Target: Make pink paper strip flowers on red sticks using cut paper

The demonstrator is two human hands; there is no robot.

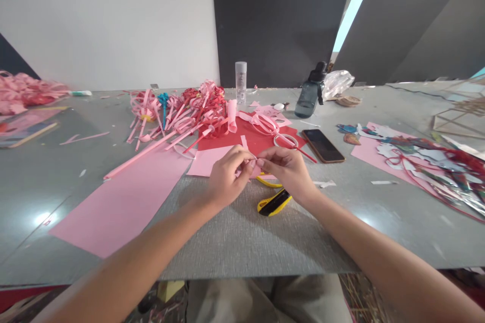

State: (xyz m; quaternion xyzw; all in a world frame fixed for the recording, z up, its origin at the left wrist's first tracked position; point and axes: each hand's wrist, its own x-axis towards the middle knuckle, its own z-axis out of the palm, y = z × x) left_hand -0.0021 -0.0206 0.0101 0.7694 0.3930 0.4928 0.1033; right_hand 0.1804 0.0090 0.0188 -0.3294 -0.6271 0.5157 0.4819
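My left hand (230,172) and my right hand (287,169) meet fingertip to fingertip above the table. Both pinch a small pink paper strip (256,160), which the fingers mostly cover. Just behind them lie red paper (242,131) and a pink paper sheet (204,161). Below my right hand is a yellow and black utility knife (273,204), partly covered by that hand. Part of a yellow handle (270,182) shows between the hands. Beyond my right hand are a white tape roll (286,141) and a thin red stick (306,155).
Pink and red paper-strip flowers (189,113) are heaped behind left, near a long pink sheet (132,207). A clear bottle (241,83) and a dark water bottle (307,93) stand at the back. A phone (323,145) lies right, before scattered cutouts (428,161).
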